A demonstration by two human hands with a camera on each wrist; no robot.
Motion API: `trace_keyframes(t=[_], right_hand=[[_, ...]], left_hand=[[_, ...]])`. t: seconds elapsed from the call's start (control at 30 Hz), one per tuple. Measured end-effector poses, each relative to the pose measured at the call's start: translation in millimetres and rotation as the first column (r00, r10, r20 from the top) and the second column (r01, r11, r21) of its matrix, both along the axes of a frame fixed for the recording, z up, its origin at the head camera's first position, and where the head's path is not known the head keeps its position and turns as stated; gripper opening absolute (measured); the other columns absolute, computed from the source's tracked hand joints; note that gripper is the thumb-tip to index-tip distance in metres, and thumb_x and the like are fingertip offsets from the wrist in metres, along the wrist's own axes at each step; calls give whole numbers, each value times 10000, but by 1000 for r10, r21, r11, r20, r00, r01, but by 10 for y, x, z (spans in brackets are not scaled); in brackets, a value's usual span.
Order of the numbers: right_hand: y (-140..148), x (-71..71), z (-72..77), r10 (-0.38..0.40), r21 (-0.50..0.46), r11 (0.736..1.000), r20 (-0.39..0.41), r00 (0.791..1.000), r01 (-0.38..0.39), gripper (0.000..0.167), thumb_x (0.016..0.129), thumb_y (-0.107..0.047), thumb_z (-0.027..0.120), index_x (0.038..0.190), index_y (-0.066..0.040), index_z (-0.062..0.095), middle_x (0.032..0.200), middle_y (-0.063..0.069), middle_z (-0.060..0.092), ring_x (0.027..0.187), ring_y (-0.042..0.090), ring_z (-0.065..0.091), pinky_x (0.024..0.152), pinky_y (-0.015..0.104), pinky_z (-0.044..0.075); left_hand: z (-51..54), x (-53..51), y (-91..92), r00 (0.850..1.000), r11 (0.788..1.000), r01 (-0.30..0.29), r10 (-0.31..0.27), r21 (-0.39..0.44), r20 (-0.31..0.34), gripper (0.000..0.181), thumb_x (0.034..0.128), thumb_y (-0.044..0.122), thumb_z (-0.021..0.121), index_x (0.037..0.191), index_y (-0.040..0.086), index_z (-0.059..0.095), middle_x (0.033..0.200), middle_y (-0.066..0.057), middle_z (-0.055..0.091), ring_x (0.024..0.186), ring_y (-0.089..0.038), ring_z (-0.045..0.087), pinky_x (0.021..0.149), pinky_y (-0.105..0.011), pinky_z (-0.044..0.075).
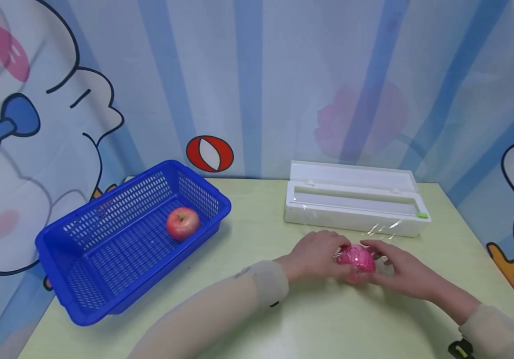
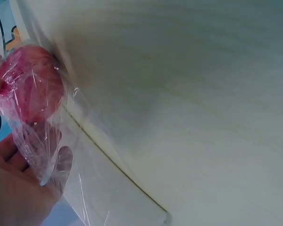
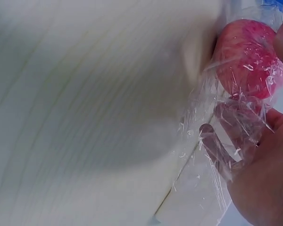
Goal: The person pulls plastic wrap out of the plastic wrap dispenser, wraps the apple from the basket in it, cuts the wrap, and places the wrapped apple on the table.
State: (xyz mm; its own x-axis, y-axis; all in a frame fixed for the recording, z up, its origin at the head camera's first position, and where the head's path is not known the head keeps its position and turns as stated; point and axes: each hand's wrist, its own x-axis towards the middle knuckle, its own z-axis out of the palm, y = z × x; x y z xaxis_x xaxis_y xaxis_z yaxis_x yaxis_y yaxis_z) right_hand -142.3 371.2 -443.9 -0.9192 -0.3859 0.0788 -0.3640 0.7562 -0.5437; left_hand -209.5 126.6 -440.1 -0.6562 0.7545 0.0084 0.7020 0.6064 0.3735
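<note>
A pink-red apple [image 1: 356,263] sits between both hands near the table's right part, with clear plastic film around it. The left hand [image 1: 321,255] holds its left side, and the right hand [image 1: 402,271] holds its right side, thumbs towards the front. In the left wrist view the apple [image 2: 33,84] is covered in crumpled film, which trails over the fingers of the left hand [image 2: 21,183]. Seen from the right wrist, film hangs from the apple [image 3: 249,59] across the curved fingers of the right hand [image 3: 264,165].
A blue basket [image 1: 149,271] stands at the left with another red apple [image 1: 183,224] inside. Behind the hands is a long white box [image 1: 351,219], its lid raised, with a green piece [image 1: 422,215] at its right end. A printed curtain [image 1: 274,89] hangs behind the table.
</note>
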Motion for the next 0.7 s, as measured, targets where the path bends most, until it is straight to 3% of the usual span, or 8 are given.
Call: trace_keyframes(t=[0.27, 0.33, 0.43, 0.53, 0.7], right_hand=[[22, -101, -14, -9, 5, 1000, -43, 999, 9, 475, 1010, -282, 745, 1427, -77, 649, 1304, 90, 669, 1116, 264, 649, 866, 476, 595], [34, -140, 6, -19, 12, 1000, -27, 999, 20, 451, 1018, -296, 728, 1413, -86, 671, 1300, 109, 660, 1117, 281, 641, 865, 500, 585], [53, -212, 42, -16, 17, 1000, 16, 1000, 16, 441, 1040, -298, 696, 1412, -62, 674, 1281, 106, 680, 1119, 285, 652, 879, 482, 594], [73, -282, 75, 10, 17, 1000, 37, 999, -11, 438, 1050, -269, 687, 1418, -32, 665, 1293, 111, 707, 1131, 277, 674, 891, 420, 607], [73, -375, 108, 10, -31, 999, 83, 997, -7, 433, 1041, -258, 707, 1403, -32, 632, 1240, 92, 719, 1061, 214, 680, 839, 308, 595]], left_hand=[[29, -159, 38, 996, 999, -7, 3, 43, 92, 484, 992, 580, 692, 1314, 218, 714, 1153, 123, 715, 1012, -40, 626, 872, -214, 521], [45, -174, 53, 996, 999, -22, 20, 28, 92, 524, 1005, 600, 664, 1362, 218, 699, 1216, 107, 720, 1067, -57, 637, 903, -234, 535], [67, -180, 80, 999, 999, -36, 37, -19, 21, 569, 1033, 608, 608, 1463, 235, 637, 1377, 83, 683, 1245, -105, 622, 1035, -299, 524], [82, -181, 97, 997, 999, -15, 11, -46, -79, 590, 1052, 586, 584, 1553, 275, 552, 1518, 83, 605, 1406, -139, 545, 1164, -360, 447], [77, -184, 87, 981, 994, 68, -81, -80, -174, 672, 1002, 631, 647, 1586, 335, 497, 1523, 108, 581, 1404, -101, 521, 1189, -351, 401]])
